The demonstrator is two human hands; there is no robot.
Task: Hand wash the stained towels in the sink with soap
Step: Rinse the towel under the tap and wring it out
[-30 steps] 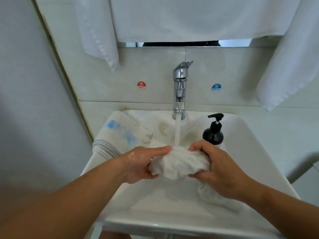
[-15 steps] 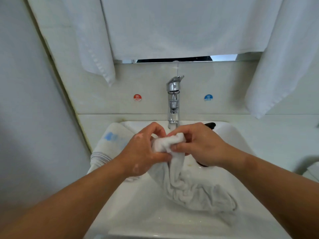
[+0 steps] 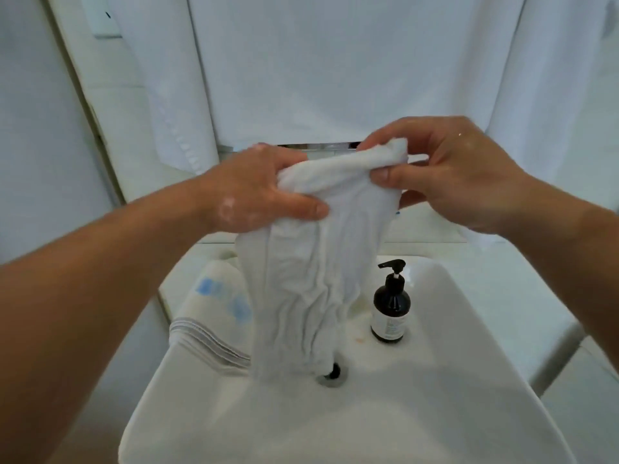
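A wet white towel (image 3: 308,289) hangs stretched above the white sink (image 3: 452,413), its lower end reaching down near the drain (image 3: 331,373). My left hand (image 3: 254,192) grips its upper left edge, with soap foam on the back of the hand. My right hand (image 3: 445,172) pinches the upper right corner between thumb and fingers. A second towel with blue stains (image 3: 217,306) lies folded over the sink's left rim. A black soap pump bottle (image 3: 390,306) stands in the basin to the right of the hanging towel. The tap is hidden behind the towel.
White towels (image 3: 335,61) hang on the wall behind the sink, one strip (image 3: 177,95) at the left and another at the far right. A wall closes the left side. A counter ledge (image 3: 502,296) runs to the right of the sink.
Both hands have lifted the towel up out of the basin and pulled its top edge apart, so it now hangs open. The view has tilted down, and the tap is covered.
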